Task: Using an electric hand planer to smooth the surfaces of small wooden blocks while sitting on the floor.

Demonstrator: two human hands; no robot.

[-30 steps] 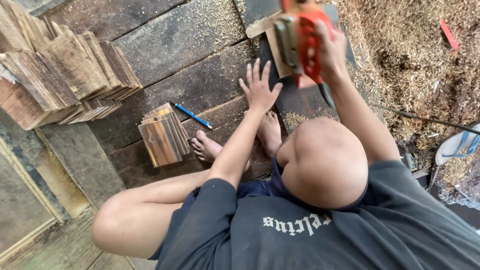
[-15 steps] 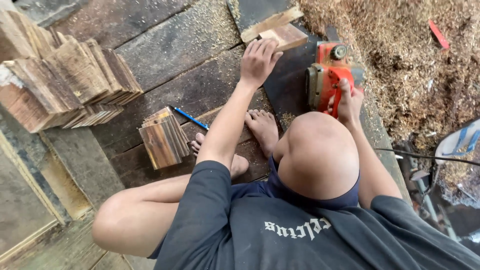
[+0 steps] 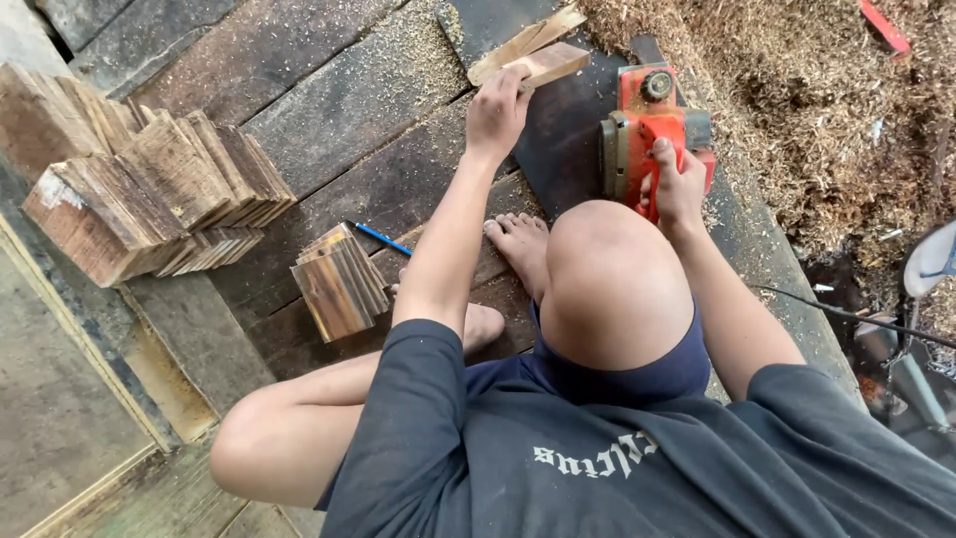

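Both hands (image 3: 495, 112) (image 3: 679, 184) reach forward (fingers curled).

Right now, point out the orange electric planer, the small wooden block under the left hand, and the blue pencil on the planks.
orange electric planer (image 3: 629, 134), head view, on its left side housing.
small wooden block (image 3: 550, 62), head view, on its top face.
blue pencil (image 3: 381, 239), head view, mid-shaft.

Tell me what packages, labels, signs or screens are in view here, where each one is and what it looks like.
No packages, signs or screens.
Shirt print: pale lettering across the back of the dark shirt, bottom middle, upside down in this view.
Nothing readable as a label on the planer, a red and grey power tool under the right hand; the left hand rests on a bare wood block.
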